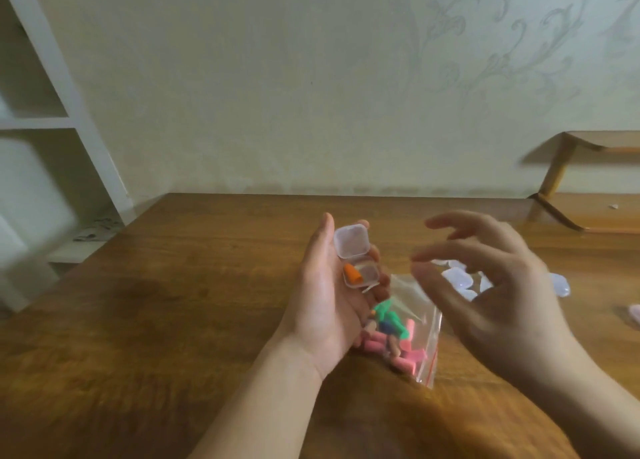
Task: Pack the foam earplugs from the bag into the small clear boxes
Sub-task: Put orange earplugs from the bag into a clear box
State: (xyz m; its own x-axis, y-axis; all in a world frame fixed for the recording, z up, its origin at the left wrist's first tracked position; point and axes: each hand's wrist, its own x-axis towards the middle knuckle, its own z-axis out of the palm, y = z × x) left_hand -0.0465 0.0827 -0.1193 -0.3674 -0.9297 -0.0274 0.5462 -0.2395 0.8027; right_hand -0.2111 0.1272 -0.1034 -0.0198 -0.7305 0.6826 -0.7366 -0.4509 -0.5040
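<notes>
The left hand lies palm up over the worktop, its fingers curled round a small clear box whose hinged lid stands open; one orange earplug sits inside it. Just under that hand's fingers, and partly tucked beneath them, lies the clear zip bag holding pink, green and darker earplugs. The right hand hovers above the bag with fingers spread and loosely bent, holding nothing; it is blurred. Beyond and partly behind the right hand, a cluster of empty clear boxes rests on the worktop.
</notes>
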